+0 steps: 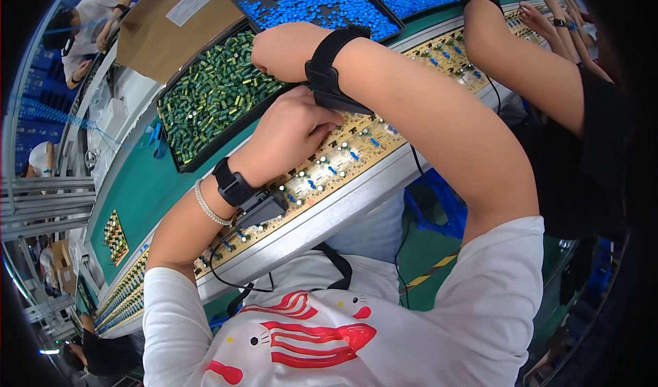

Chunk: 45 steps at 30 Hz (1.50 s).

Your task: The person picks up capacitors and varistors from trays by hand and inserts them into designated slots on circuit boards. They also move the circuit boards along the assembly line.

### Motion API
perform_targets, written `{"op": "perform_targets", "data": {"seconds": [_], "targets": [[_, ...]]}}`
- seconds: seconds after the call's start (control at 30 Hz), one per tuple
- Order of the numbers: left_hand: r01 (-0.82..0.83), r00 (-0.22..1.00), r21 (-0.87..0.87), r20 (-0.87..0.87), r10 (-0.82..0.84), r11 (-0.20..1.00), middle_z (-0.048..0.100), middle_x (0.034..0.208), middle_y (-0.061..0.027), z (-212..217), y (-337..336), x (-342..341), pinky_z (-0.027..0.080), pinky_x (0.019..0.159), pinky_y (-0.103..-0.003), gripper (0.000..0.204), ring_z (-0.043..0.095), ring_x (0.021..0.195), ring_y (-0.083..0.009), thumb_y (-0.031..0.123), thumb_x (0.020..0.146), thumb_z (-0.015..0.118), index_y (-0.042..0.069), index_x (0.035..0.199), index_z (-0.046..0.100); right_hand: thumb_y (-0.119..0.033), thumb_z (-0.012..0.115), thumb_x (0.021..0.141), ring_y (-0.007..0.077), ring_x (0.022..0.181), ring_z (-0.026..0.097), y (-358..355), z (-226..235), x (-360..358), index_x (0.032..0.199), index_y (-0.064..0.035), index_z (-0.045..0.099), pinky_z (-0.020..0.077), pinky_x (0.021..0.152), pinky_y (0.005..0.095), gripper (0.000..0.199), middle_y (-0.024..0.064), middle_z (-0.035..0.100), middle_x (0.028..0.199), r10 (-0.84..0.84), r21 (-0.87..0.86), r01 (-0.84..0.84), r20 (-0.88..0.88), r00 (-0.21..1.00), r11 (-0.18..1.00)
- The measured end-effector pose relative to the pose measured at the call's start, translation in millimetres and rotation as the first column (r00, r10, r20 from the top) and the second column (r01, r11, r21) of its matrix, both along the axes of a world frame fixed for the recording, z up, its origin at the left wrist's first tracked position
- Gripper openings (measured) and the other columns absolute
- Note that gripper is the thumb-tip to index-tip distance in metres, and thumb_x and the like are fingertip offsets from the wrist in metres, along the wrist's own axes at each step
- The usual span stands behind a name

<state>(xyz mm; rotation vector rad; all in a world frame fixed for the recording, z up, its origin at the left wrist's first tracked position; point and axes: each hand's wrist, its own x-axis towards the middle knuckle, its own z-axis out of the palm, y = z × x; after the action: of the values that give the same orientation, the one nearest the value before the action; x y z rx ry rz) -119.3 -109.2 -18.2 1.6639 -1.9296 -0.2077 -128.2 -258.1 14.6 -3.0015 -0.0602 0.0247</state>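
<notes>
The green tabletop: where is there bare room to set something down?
Widest bare patch: the green tabletop between the tray of green parts and the small board at far left. A narrower strip runs between that tray and the row of boards. It is crowded at the left hand, over the row, and the right hand, over the tray.

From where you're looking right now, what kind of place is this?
It looks like an electronics factory: there's a long row of circuit boards, with heaps of little green parts and blue parts beside it.
</notes>
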Motion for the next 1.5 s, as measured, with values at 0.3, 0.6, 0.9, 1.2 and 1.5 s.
{"op": "perform_targets", "data": {"seconds": [0.3,0.6,0.9,1.2,1.5], "targets": [[0.124,0.981,0.088,0.138,-0.136,0.988,0.071,0.099,-0.0095,10,0,-5,0.054,0.083,-0.041,0.026,0.064,0.091,-0.0322,-0.002,0.07,0.071,0.002,0.096,0.073,-0.005,0.065,0.085,0.0333,0.092,0.071,-8,15,5,0.102,-0.008,0.076,0.0568,0.079,0.0441,0.021,0.0134,0.073,0.094,0.088,-0.054,-0.09,-0.051,0.995,0.994],[0.141,0.944,0.133,0.281,-0.174,0.981,0.07,0.112,-0.0111,21,9,-5,0.052,0.085,-0.042,0.034,0.064,0.097,-0.0306,0.006,0.074,0.074,0.003,0.108,0.071,-0.011,0.067,0.082,0.0326,0.083,0.069,-5,8,15,0.086,-0.0061,0.073,0.056,0.074,0.0442,0.009,0.0136,0.072,0.084,0.091,0.066,-0.091,0.009,0.996,0.994],[-0.247,0.899,0.088,0.391,0.195,0.965,0.067,0.12,-0.0138,78,90,71,0.05,0.095,-0.044,0.03,0.062,0.112,-0.0343,0.014,0.086,0.07,0.003,0.114,0.068,-0.016,0.063,0.084,0.0347,0.082,0.065,-5,-11,-11,0.083,-0.0055,0.062,0.0514,0.072,0.0464,0.011,0.0135,0.065,0.081,0.01,0.179,-0.066,0.297,0.955,0.982],[-0.512,0.837,0.056,0.256,0.483,0.857,0.058,0.141,-0.0184,14,103,123,0.046,0.106,-0.043,0.042,0.056,0.126,-0.0375,0.026,0.096,0.063,0.0,0.129,0.061,-0.011,0.063,0.082,0.0326,0.068,0.062,1,-11,-25,0.084,-0.0031,0.055,0.0485,0.062,0.0409,0.011,0.013,0.061,0.071,-0.102,0.402,-0.047,0.342,0.934,0.915],[-0.445,0.847,-0.12,0.265,0.461,0.887,0.069,0.104,-0.0115,15,102,116,0.05,0.09,-0.043,0.015,0.064,0.102,-0.0333,0.009,0.09,0.066,0.004,0.104,0.069,-0.003,0.065,0.09,0.0089,0.079,0.063,10,-3,-94,0.106,-0.0042,0.069,0.0508,0.07,0.025,0.017,0.0023,0.067,0.088,-0.421,0.727,-0.007,0.406,0.811,0.687]]}}
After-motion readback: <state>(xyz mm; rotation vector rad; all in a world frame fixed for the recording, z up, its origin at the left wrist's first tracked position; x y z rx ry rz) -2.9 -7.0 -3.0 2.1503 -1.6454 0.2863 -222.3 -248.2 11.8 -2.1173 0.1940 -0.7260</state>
